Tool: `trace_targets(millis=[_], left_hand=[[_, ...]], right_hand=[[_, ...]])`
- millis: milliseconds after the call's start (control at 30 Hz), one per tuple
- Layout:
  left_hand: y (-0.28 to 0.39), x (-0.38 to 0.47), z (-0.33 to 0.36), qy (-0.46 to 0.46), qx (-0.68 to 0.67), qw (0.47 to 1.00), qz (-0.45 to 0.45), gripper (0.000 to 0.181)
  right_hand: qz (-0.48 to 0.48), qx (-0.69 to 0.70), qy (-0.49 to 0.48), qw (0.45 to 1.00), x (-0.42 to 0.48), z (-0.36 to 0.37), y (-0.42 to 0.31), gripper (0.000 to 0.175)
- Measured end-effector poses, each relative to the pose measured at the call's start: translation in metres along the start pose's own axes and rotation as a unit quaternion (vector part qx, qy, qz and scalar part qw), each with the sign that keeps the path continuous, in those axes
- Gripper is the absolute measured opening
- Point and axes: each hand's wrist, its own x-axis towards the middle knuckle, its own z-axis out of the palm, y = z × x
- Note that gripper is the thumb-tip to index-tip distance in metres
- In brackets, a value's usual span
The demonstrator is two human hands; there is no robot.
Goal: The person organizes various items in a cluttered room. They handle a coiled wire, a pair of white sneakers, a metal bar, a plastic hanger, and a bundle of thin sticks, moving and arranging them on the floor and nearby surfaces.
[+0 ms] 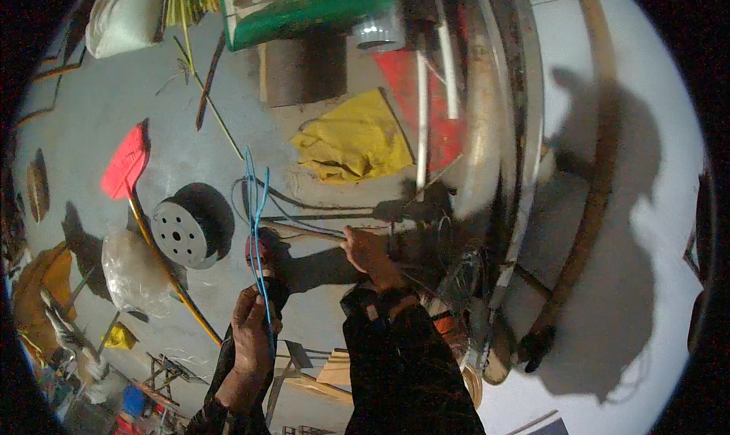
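Note:
My left hand (251, 326), low and left of centre, is closed on a looped length of blue cord or wire (256, 224), whose loops stand up from the fingers. To its right, my right hand (365, 252) reaches into the tangle at the centre, its fingers at the end of a thin strand (311, 225); whether it grips the strand I cannot tell. Dark rods or cables (319, 212) run just above that hand towards a dark object. Behind the blue cord shows a shoe with some red on it (256, 252).
On the floor left of my hands lie a grey spool (179, 235), a red fly swatter or brush (126, 158) and a clear plastic bag (134, 281). A yellow sack (362, 138) lies ahead. White pipes (422, 121) and long curved rails stand to the right, beside a wall.

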Motion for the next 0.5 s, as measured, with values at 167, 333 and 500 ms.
trace_targets(millis=[167,333,500], left_hand=[[-0.012,-0.001,0.008,-0.013,-0.133,0.99,-0.05,0.02],[-0.034,0.0,0.022,-0.026,-0.028,0.998,0.058,0.021],[-0.039,-0.004,0.032,-0.048,0.027,0.997,0.057,0.023]], right_hand=[[0.051,0.06,0.005,0.997,-0.05,-0.019,-0.01,0.031],[0.055,0.241,0.224,0.943,-0.139,-0.045,-0.006,0.041],[0.112,0.4,0.231,0.88,-0.229,-0.085,0.002,0.027]])
